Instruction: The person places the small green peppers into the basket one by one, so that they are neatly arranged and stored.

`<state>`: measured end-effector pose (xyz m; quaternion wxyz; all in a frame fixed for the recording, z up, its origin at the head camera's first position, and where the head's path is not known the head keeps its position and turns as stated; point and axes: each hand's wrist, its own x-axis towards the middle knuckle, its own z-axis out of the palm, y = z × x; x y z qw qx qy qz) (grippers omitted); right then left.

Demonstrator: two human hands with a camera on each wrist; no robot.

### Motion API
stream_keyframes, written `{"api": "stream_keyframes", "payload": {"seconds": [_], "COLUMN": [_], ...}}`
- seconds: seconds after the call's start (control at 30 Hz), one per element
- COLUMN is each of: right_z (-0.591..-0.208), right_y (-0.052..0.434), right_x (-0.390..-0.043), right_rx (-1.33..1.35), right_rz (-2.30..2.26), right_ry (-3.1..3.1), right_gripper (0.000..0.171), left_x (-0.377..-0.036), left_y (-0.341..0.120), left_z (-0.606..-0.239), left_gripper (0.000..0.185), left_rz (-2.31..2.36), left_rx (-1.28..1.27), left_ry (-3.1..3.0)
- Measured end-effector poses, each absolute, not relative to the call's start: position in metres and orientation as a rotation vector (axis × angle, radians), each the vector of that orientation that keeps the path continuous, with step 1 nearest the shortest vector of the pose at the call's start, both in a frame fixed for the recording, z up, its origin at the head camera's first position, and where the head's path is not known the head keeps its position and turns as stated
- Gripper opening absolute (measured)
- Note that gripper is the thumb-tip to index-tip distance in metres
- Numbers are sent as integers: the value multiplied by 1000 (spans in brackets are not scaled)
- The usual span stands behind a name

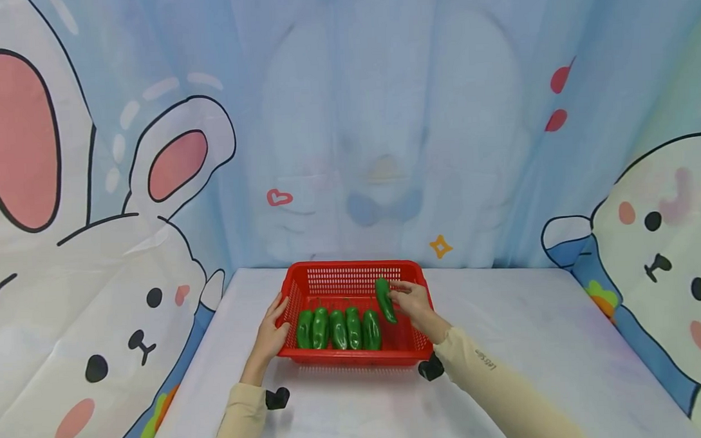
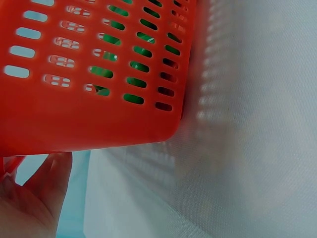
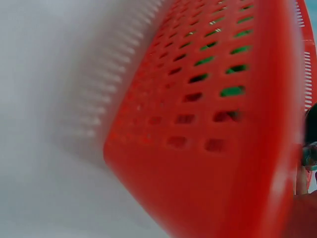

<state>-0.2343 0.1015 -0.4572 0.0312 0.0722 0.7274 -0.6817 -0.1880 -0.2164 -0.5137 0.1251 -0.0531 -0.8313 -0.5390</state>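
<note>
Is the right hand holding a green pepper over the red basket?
Yes, the right hand pinches a green pepper above the red basket, where five more peppers lie in a row.

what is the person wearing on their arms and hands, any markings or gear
Both arms wear long cream sleeves: left sleeve, right sleeve. The right one carries small dark lettering near the wrist. A small black device sits at each wrist: left, right. The left hand and right hand are bare, with no gloves.
</note>
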Motion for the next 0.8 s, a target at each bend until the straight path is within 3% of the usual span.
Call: {"api": "stream_keyframes", "payload": {"seconds": [0.8], "right_z": [-499], "right_y": [92], "right_x": [-233], "right_rx": [371], "right_rz": [-1931], "right_ry": [2302], "right_gripper": [43], "left_x": [-188], "left_y": [-216], "left_z": [-513], "left_gripper": [60], "left_rz": [-1569], "left_rx": [-122], "left_ry": [-2458]}}
